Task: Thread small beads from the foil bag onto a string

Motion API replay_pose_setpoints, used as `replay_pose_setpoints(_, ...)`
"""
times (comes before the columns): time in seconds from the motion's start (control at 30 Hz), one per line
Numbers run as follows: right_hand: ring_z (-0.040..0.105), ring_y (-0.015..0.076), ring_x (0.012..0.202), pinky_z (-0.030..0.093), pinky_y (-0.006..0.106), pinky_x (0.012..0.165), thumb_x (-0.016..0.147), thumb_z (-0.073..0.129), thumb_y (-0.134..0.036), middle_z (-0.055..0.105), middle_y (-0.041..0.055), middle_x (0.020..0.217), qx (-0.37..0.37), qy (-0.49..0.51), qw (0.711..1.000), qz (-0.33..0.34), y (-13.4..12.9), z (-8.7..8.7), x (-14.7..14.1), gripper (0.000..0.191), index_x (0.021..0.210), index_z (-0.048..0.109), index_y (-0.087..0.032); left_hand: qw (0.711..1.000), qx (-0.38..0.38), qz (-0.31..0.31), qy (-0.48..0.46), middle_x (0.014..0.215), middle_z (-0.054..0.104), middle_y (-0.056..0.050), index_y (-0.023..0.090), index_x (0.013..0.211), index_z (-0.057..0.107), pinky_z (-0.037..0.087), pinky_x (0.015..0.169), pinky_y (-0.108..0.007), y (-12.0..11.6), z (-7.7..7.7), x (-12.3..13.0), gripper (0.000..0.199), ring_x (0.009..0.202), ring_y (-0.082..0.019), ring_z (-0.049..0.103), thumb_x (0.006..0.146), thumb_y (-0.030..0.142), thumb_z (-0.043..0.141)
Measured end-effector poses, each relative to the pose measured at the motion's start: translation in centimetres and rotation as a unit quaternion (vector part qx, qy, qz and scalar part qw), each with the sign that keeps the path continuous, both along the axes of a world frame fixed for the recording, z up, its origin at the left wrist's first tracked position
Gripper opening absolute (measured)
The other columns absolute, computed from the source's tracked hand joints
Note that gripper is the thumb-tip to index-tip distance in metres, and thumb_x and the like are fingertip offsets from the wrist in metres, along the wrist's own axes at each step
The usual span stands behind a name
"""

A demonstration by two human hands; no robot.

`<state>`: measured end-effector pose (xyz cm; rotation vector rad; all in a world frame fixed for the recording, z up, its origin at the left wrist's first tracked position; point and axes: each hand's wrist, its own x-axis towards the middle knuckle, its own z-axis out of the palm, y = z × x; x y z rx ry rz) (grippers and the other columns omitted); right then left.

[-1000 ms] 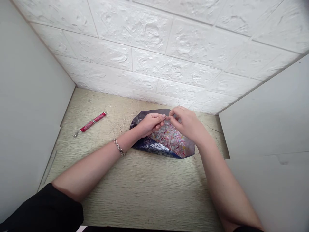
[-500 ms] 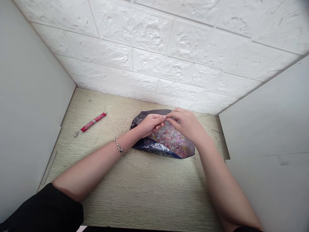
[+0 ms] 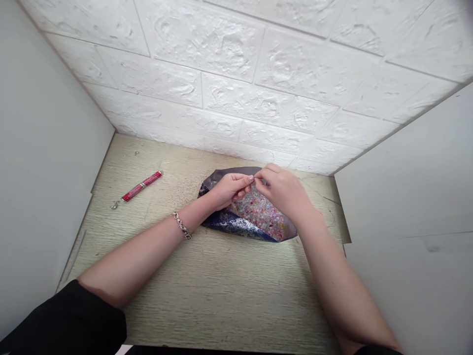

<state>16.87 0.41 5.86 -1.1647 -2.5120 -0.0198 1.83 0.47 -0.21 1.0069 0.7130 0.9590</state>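
Many small multicoloured beads point(image 3: 258, 209) lie in an open bag point(image 3: 240, 229), blue and silver outside and grey inside, on the table. Over the bag's left part is my left hand point(image 3: 231, 190), thumb and fingers pinched together. My right hand point(image 3: 283, 190) comes in from the right above the beads, its thumb and forefinger closed in a pinch. The fingertips of both hands meet above the bag's far side. Whatever sits between them is too small to make out. A chain bracelet point(image 3: 182, 226) circles my left wrist.
On the table's left lies a red pen-like stick point(image 3: 142, 186) with a metal clasp point(image 3: 116, 204) at its near end. A tiny metal piece point(image 3: 136, 153) is farther back. A white brick-pattern wall point(image 3: 221, 88) stands behind, with pale panels point(image 3: 48, 148) at both sides.
Both hands stay over the bag. My right thumb and forefinger have shifted slightly and draw closer together at the left fingertips.
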Motion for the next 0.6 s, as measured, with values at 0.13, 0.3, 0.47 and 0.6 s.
replay_pose_setpoints(0.13,0.054,0.0148,0.071,0.040,0.027,0.064,0.080,0.041,-0.020,0.058,0.0047,0.078,-0.020,0.123,0.992,-0.009,-0.3,1.0,0.2,0.011,0.077,0.052,-0.018,0.999,-0.033,0.023,-0.007,0.049,0.046,0.005,0.012,0.065,0.057,0.023,0.038,-0.015,-0.1,0.4,0.2,0.025,0.039,0.000,0.038,0.068,0.037,0.061)
replay_pose_setpoints(0.3,0.059,0.0132,0.071,0.046,0.030,0.065,0.086,0.030,-0.029,0.062,0.0023,0.087,-0.149,0.439,0.886,-0.026,-0.8,3.7,1.6,0.014,0.085,0.043,-0.024,0.998,-0.063,0.024,-0.014,0.052,0.053,0.003,0.011,0.071,0.059,0.039,0.049,-0.018,-0.2,0.8,0.3,0.020,0.045,-0.004,0.051,0.068,0.031,0.059)
replay_pose_setpoints(0.47,0.061,0.0133,0.073,0.049,0.030,0.068,0.082,0.041,-0.030,0.062,-0.0027,0.084,-0.170,0.603,0.779,0.038,-1.9,6.2,3.2,0.007,0.081,0.045,-0.026,0.994,-0.072,0.017,-0.079,0.067,0.063,-0.003,0.013,0.070,0.054,0.045,0.065,-0.025,-0.1,0.8,0.0,0.015,0.073,-0.015,0.063,0.071,0.027,0.050)
replay_pose_setpoints(0.6,0.060,0.0119,0.072,0.049,0.029,0.068,0.082,0.040,-0.023,0.060,-0.0042,0.080,-0.156,0.612,0.775,0.036,-3.0,7.2,3.3,0.009,0.079,0.048,-0.026,0.991,-0.073,0.001,-0.110,0.076,0.066,-0.007,0.012,0.078,0.056,0.044,0.075,-0.029,-0.1,0.6,-0.1,0.022,0.080,-0.017,0.062,0.074,0.028,0.043)
